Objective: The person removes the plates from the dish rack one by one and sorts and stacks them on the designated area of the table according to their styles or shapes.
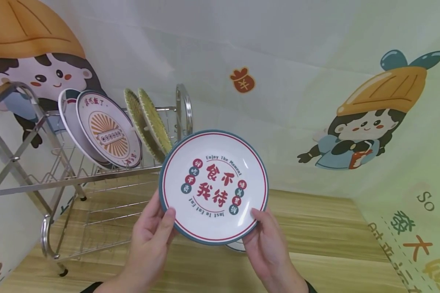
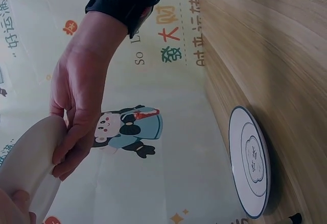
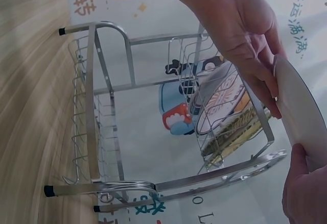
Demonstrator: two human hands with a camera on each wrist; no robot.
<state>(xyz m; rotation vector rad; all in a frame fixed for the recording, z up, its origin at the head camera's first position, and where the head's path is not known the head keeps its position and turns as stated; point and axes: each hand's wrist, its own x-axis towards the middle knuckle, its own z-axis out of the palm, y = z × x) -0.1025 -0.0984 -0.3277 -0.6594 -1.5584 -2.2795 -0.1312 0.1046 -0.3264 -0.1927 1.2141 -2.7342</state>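
A white plate (image 1: 214,187) with a teal rim, a red ring and red lettering is held up off the table, its printed face toward the head camera. My left hand (image 1: 152,234) grips its lower left edge, thumb on the face and fingers behind. At the lower right edge my right hand (image 1: 269,246) pinches it the same way. Both wrist views show the plate's plain white underside. Beneath it on the table lies another plate (image 2: 249,163), white with a blue rim, mostly hidden in the head view.
On the left stands a two-tier metal dish rack (image 1: 95,175). Its upper tier holds a white plate with an orange sunburst (image 1: 109,130), another white plate (image 1: 67,110) behind it, and two yellow-green woven discs (image 1: 155,118). A printed cloth (image 1: 278,101) hangs behind the wooden table (image 1: 315,236).
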